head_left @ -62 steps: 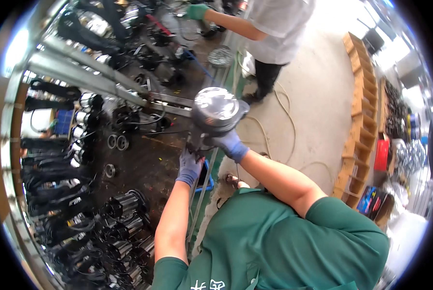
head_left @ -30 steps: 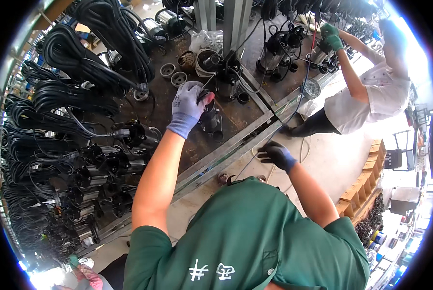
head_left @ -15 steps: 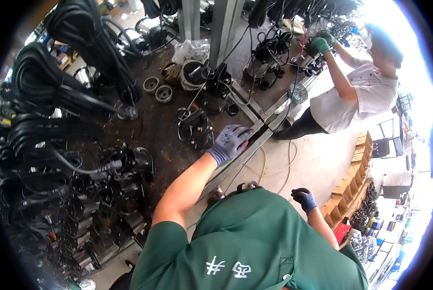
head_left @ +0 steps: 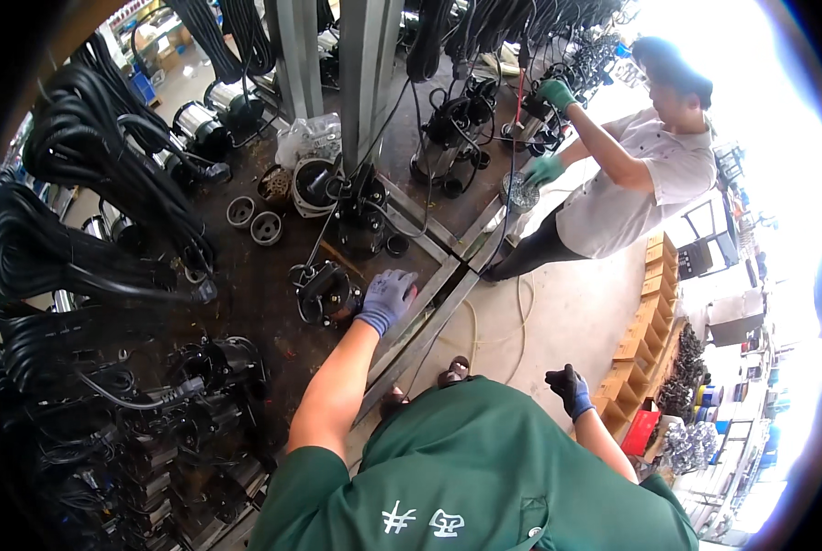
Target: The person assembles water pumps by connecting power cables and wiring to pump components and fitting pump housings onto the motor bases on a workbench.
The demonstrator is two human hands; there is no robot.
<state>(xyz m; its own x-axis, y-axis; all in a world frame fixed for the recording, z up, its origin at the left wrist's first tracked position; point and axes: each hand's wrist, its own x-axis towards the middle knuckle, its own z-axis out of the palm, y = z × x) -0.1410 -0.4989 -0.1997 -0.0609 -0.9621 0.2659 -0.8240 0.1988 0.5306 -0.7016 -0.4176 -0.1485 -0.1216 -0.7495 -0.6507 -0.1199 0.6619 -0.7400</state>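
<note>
My left hand (head_left: 388,299), in a grey glove, is over the bench's near edge, beside a small black motor part with a wire bail handle (head_left: 325,292). Its fingers curl down, and a bit of red shows at their tips; whatever they hold is hidden. Away from the bench at my right side hangs my right hand (head_left: 570,391), in a grey glove with a black palm. Its fingers are loosely bent and apart, with nothing visible in them. A black pump body (head_left: 363,220) stands farther back beside the metal post.
Two metal rings (head_left: 266,228) and a round housing (head_left: 315,186) lie on the dark bench (head_left: 246,312). Bundled black cables (head_left: 53,248) and motors crowd the left. A green-gloved co-worker (head_left: 627,174) stands at the far right, near wooden bins (head_left: 639,354) and a hose (head_left: 526,321).
My view has shifted, and the bench scene sits lower and farther left. My left hand has come nearer the bailed motor part. One of the co-worker's hands has dropped to the round container.
</note>
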